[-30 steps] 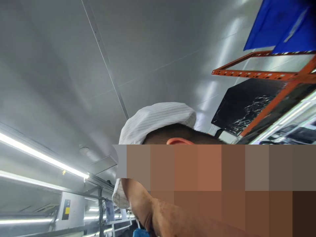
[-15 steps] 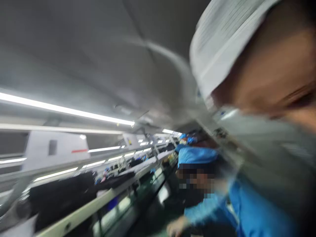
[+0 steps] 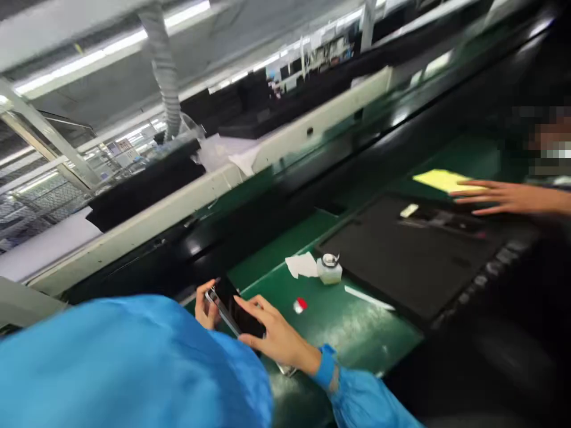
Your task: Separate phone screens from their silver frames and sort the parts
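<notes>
Neither of my own hands shows. In the foreground at lower left is a person's large blue cap [image 3: 134, 362]. Beyond it, that person's two hands hold a dark, phone-like device [image 3: 241, 312], one at its left end and the other with fingers across its right side. A small red and white piece [image 3: 300, 305] lies on the green surface [image 3: 357, 333] beside them. Further right stand a small white container [image 3: 329, 270] and white paper [image 3: 301, 265]. Another person's hand, fingers spread, rests at a yellow sheet [image 3: 439, 180] by a black mat [image 3: 401, 255].
A pale rail [image 3: 147, 235] runs diagonally behind the green surface, with black panels and white sheets beyond it. A ribbed hose [image 3: 164, 71] hangs at upper left. A thin white strip [image 3: 369, 298] lies near the mat.
The view has swung down from the ceiling to the work surface. The white-capped person close by has left view; the foreground blue cap, device and mat have come into view.
</notes>
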Demonstrator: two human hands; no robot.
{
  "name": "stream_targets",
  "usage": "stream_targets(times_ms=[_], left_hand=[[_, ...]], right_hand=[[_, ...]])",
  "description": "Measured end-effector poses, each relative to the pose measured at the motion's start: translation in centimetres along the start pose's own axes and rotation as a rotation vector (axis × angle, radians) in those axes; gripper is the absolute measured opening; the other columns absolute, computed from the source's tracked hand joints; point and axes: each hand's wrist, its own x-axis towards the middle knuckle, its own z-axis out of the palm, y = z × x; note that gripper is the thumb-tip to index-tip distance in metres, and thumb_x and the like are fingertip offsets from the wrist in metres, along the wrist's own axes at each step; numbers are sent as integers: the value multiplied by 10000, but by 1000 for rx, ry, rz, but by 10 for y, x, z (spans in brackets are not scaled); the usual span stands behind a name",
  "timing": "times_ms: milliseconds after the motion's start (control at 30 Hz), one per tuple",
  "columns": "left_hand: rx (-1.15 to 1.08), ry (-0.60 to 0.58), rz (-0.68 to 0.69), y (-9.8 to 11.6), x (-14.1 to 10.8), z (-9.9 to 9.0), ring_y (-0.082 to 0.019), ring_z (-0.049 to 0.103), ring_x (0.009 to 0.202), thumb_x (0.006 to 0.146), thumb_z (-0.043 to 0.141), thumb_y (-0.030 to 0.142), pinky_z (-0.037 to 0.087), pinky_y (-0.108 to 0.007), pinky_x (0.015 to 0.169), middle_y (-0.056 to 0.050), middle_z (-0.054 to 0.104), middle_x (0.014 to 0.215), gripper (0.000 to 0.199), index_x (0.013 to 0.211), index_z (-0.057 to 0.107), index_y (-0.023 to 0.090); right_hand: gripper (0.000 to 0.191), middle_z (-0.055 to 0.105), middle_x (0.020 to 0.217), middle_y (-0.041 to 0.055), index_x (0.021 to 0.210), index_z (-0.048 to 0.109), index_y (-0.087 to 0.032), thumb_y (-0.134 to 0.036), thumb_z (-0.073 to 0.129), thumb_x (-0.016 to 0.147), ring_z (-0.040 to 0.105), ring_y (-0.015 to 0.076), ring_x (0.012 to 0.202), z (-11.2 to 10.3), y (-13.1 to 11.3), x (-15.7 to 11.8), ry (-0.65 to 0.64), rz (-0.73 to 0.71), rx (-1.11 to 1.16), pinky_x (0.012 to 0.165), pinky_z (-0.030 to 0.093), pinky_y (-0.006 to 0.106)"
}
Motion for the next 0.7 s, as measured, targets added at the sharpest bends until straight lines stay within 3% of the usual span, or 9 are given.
stream_targets(times_ms=[100, 167, 267, 300, 400, 500, 600, 700], left_hand=[[-43, -10, -6, -19, -9, -6, -333, 788, 892, 686, 872, 829, 673, -462, 792, -79, 782, 1020, 682, 1069, 755, 278], [-75, -47, -2, -24, -8, -6, -329, 808, 888, 761, 851, 785, 677, -470, 825, -83, 791, 1025, 630, 1087, 738, 258], [-137, -245, 40, -25, 3, -5, -316, 821, 966, 898, 816, 656, 666, -482, 913, -106, 784, 1092, 537, 1203, 675, 237], [-155, -251, 33, -27, 8, -5, -315, 819, 1006, 908, 795, 676, 656, -500, 956, -113, 772, 1153, 564, 1240, 645, 246], [-166, -276, -37, -47, 19, -3, -325, 802, 1088, 823, 829, 761, 640, -521, 1008, -127, 738, 1286, 723, 1306, 610, 271], [-248, -351, 39, -68, 18, 1, -330, 786, 1159, 919, 791, 679, 623, -554, 1048, -146, 694, 1388, 650, 1387, 567, 287], [-360, -340, 33, -70, 6, 13, -329, 759, 1236, 961, 773, 626, 607, -549, 1091, -139, 679, 1443, 587, 1409, 573, 303], [-495, -240, -102, -62, -5, 28, -322, 737, 1284, 988, 714, 662, 616, -511, 1092, -134, 691, 1455, 597, 1445, 572, 304]], right_hand=[[804, 661, 1338, 99, 1626, 535, -464, -428, 850, 887, 673, 369, 1281, 29, 23, -16, -28, 55, 27, 1159, 552, 556], [803, 667, 1344, 118, 1614, 564, -433, -527, 858, 872, 674, 385, 1288, 37, 33, -18, -36, 59, 6, 1143, 566, 561], [839, 665, 1319, 167, 1622, 580, -287, -690, 776, 913, 665, 380, 1279, 29, 32, -10, -6, 22, -65, 1168, 541, 580], [853, 653, 1340, 176, 1628, 572, -262, -713, 751, 926, 649, 376, 1302, 24, 32, -7, -7, 5, -83, 1189, 523, 584], [804, 636, 1360, 164, 1601, 603, -271, -723, 721, 947, 637, 344, 1319, 11, 43, 2, 34, -56, -82, 1181, 540, 549], [781, 619, 1346, 148, 1553, 655, -293, -722, 760, 910, 644, 334, 1301, 8, 58, 4, 53, -101, -69, 1169, 556, 545], [795, 574, 1371, 142, 1546, 662, -296, -709, 799, 881, 673, 314, 1217, 11, 62, -1, 47, -114, -100, 1149, 574, 547], [766, 492, 1468, 161, 1587, 618, -296, -670, 770, 935, 678, 298, 1162, 21, 65, -9, 48, -146, -138, 1076, 625, 534]])
